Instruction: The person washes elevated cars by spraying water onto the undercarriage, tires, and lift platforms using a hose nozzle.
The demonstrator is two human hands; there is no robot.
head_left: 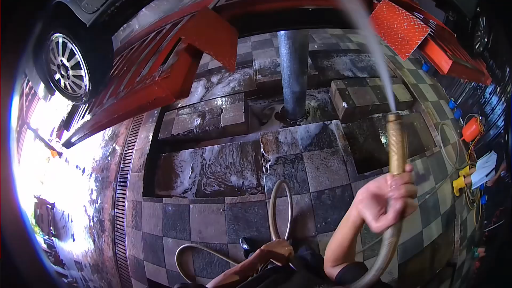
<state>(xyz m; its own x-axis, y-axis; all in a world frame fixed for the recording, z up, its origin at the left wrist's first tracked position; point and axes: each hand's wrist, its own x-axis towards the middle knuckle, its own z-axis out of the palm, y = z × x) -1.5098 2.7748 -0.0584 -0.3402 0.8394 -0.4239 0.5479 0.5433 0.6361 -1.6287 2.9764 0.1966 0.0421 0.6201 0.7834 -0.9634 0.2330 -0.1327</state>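
Note:
My right hand is wrapped round a thick hose just below its long brass nozzle. The nozzle points up, and a white water jet sprays from it towards the red lift frame. Lower down, near my body, my left hand is closed round the pale hose, which loops above this hand and again to its left. A car with a silver wheel stands on the raised red ramp at the upper left.
A metal lift column rises from a wet pit with foamy tiled blocks. A floor grate runs along the left. At the right are a person's yellow boots, hoses and an orange container.

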